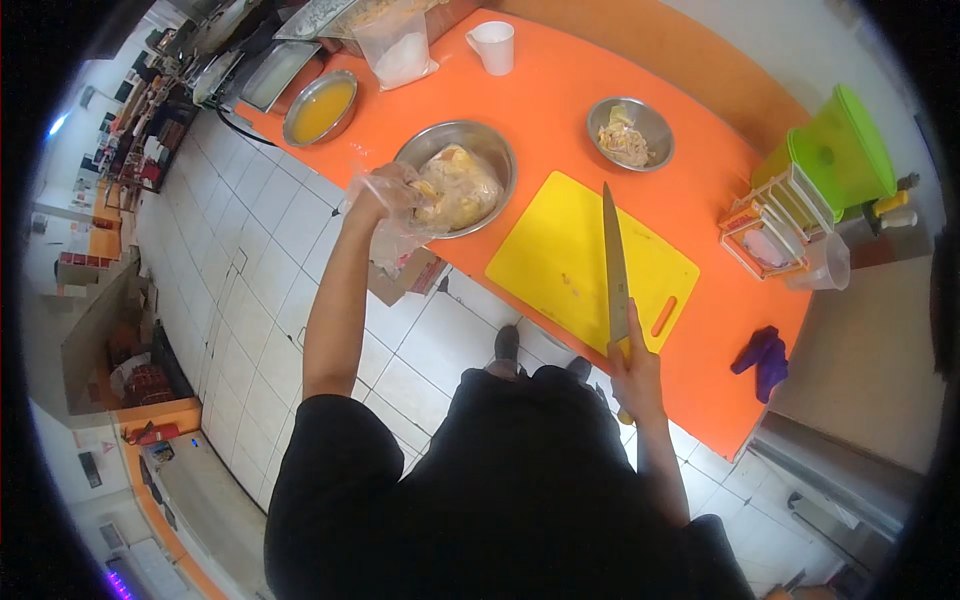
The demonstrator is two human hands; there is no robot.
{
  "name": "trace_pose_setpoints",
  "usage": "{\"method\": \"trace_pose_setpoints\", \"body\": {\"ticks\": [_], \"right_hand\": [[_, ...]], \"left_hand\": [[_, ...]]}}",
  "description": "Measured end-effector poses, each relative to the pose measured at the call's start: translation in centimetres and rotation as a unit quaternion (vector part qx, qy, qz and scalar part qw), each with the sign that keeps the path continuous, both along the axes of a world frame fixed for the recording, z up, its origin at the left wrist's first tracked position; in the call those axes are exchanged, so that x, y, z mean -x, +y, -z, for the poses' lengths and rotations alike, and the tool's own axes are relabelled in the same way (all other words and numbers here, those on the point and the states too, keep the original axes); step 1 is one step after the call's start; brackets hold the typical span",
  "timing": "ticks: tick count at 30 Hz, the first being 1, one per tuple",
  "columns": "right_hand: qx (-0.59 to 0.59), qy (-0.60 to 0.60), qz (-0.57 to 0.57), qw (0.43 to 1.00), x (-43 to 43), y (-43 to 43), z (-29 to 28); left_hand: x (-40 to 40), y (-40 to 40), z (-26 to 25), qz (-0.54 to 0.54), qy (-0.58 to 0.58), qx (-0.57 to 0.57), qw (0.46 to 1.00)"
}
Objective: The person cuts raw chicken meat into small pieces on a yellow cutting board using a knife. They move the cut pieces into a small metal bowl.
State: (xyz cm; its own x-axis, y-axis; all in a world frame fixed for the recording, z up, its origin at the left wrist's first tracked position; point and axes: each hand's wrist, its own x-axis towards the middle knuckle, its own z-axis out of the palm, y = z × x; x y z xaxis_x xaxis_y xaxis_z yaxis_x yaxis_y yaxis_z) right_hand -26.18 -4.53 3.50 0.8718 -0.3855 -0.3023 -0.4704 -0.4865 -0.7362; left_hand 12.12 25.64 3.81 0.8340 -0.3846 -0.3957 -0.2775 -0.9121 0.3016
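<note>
My left hand (381, 193) is at the left rim of a steel bowl (504, 161), gripping a clear plastic bag (394, 244). Pale yellowish food (457, 184), which looks like raw chicken, lies in the bowl inside the plastic. The bag's loose edge hangs past the table's front edge. In my right hand (637, 371) is the yellow handle of a long chef's knife (616, 262). Its blade points away from me over the yellow cutting board (555, 247). A few small scraps (571, 285) lie on the board.
On the orange table (555, 97) stand a smaller bowl of pale scraps (626, 142), a bowl of orange-yellow liquid (322, 112), a bag of white powder (397, 56) and a white mug (493, 46). Right are a white rack (772, 232), green container (847, 150) and purple cloth (763, 361).
</note>
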Motion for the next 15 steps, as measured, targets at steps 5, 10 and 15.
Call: {"method": "trace_pose_setpoints", "body": {"ticks": [5,10,15], "right_hand": [[-0.013,0.007,-0.006,1.0,0.8,-0.1,-0.5],[-0.01,-0.004,-0.006,1.0,1.3,-0.4,-0.7],[-0.007,-0.021,-0.014,1.0,1.8,-0.6,-1.0]], "left_hand": [[0.5,2.9,1.6,-0.075,0.03,0.156,0.985],[1.3,3.1,2.4,-0.089,0.085,0.278,0.953],[1.2,2.9,3.7,-0.112,0.043,0.247,0.961]]}}
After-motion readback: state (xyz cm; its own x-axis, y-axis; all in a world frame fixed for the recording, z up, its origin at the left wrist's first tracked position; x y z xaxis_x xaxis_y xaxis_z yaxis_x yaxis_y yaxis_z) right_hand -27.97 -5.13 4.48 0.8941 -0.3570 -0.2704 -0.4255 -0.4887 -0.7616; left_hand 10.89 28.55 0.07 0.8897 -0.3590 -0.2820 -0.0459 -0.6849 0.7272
